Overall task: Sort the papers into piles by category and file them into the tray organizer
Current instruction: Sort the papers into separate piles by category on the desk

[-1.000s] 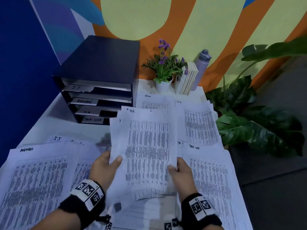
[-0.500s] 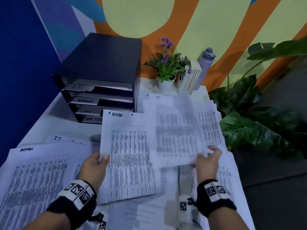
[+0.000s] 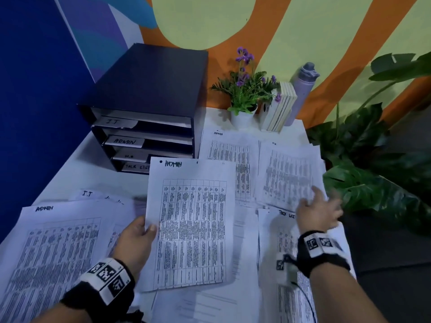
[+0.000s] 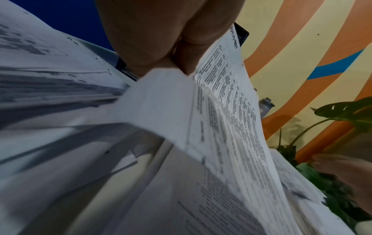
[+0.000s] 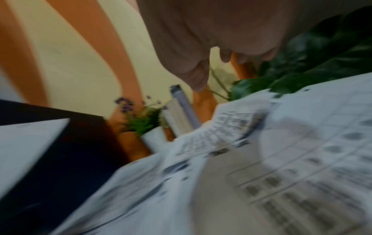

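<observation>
My left hand [image 3: 137,238] pinches the left edge of a stack of sheets topped by one headed ADMIN [image 3: 193,220], held above the table; the left wrist view shows thumb and fingers [image 4: 181,52] clamped on that stack [image 4: 221,127]. My right hand [image 3: 319,210] hovers with spread fingers, holding nothing, over the lower edge of the HR pile [image 3: 289,173] at the right. In the blurred right wrist view its fingers [image 5: 197,76] hang loose above that pile [image 5: 231,127]. The dark tray organizer [image 3: 149,94] stands at the back left with labelled trays.
Other piles lie around: ADMIN [image 3: 58,248] at front left, I.T [image 3: 88,194] behind it, another ADMIN [image 3: 228,157] beside the organizer, TASK LIST [image 3: 284,229] under my right wrist. A potted flower [image 3: 245,94], books [image 3: 279,106] and a bottle [image 3: 303,89] line the back. Large plant leaves [image 3: 373,178] border the right edge.
My right hand carried the top HR sheet off the held stack to the right, laid it on the HR pile and let go. The left hand keeps the stack, now showing ADMIN.
</observation>
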